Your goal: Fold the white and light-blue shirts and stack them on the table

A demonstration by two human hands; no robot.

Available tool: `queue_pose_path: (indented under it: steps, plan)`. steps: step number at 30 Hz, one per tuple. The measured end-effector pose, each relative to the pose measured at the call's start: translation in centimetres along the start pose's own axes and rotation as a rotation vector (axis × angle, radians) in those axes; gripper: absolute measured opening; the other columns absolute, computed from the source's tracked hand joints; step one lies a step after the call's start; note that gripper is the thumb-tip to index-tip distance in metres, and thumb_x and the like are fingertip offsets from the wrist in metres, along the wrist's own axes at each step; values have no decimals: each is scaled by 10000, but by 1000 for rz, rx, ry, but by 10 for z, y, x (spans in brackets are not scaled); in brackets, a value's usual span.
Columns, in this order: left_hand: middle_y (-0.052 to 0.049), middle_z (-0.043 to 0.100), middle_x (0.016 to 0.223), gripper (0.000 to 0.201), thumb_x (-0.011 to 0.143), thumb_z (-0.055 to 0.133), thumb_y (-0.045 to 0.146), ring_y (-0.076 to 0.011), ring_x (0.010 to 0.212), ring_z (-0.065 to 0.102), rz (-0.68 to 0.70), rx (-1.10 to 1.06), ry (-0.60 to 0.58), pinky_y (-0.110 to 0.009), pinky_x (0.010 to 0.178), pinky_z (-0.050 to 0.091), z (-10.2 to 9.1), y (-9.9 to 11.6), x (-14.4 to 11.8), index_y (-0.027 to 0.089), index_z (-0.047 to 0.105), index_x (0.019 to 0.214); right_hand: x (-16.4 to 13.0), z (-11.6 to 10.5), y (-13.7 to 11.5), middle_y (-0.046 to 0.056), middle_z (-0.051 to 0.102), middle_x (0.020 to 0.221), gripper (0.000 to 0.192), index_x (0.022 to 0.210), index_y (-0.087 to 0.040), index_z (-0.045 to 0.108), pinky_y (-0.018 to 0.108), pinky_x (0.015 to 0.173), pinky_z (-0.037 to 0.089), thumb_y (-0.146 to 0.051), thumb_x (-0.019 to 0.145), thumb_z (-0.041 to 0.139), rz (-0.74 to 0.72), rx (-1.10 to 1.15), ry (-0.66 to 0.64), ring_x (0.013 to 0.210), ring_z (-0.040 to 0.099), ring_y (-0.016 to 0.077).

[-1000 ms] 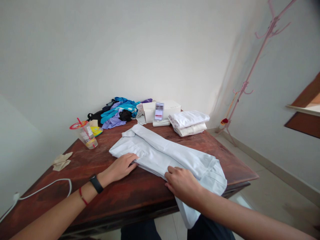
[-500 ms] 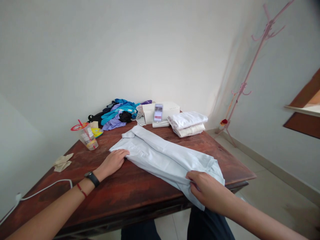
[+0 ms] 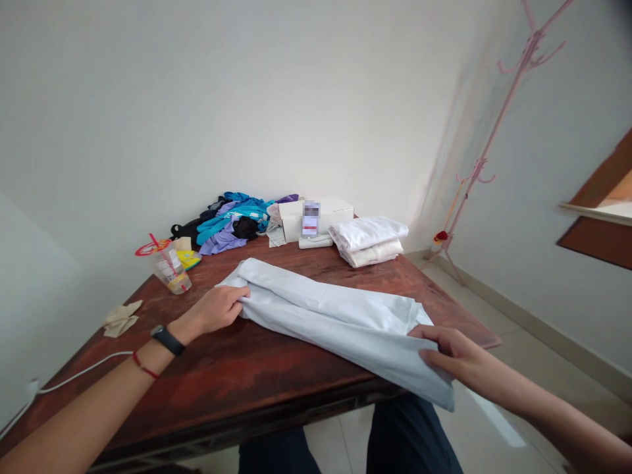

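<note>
A pale blue shirt (image 3: pixel 330 315) lies lengthwise across the dark wooden table (image 3: pixel 237 375), folded into a long strip. My left hand (image 3: pixel 217 308) grips the shirt's far left end near the collar. My right hand (image 3: pixel 447 352) pinches the hem end, which hangs past the table's right front edge. A black watch band and a red string are on my left wrist.
At the back stand a white box (image 3: pixel 318 216), a phone (image 3: pixel 311 219) propped against it, two folded white garments (image 3: pixel 369 240) and a heap of blue, purple and black clothes (image 3: pixel 230 222). A plastic cup (image 3: pixel 170 266), crumpled tissue (image 3: pixel 121 317) and white cable (image 3: pixel 79 374) lie left. A pink coat stand (image 3: pixel 494 125) is at right.
The shirt's near side has been folded over, hiding the collar and making a narrower strip. My right hand moved right along it to the hem; my left hand closed on the left end.
</note>
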State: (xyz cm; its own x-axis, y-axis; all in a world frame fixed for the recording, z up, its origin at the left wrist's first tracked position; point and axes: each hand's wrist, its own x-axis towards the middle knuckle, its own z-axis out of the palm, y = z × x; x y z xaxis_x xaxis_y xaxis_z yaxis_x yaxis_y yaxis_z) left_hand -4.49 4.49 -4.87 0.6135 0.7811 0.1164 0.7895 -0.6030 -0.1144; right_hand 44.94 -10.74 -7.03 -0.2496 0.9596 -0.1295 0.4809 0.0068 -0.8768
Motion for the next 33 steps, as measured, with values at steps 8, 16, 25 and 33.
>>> queue_pose_path:
  steps: [8,16,25,33]
  plan:
    - [-108,749,1039,268,909,444,311,-293,988,675,-31,53,-121,-361,841,468,12,-26,68,204,689,915,16,-3,45,34,654,804,525,1015,-169,645,281,572,566,-610,734,705,296,249,136,738,675,205]
    - [-52,718,831,530,810,547,713,-252,791,650,-196,-325,-214,-291,695,449,29,-77,89,200,678,769,30,-1,72,-76,490,615,487,1069,-212,544,240,406,450,-564,739,614,247,45,188,472,517,126]
    - [-169,566,1385,451,903,571,282,-336,1274,551,-295,11,261,-446,1063,441,34,-13,66,173,579,1341,22,0,73,-62,530,609,298,1120,-248,522,269,519,423,-446,903,472,113,-336,236,573,575,182]
    - [-110,287,1660,608,1045,361,571,-353,1528,254,-141,-200,-9,-580,1213,234,75,48,56,272,388,1574,17,9,73,-41,591,632,260,1086,-236,534,300,599,405,-408,901,471,48,-547,306,580,598,202]
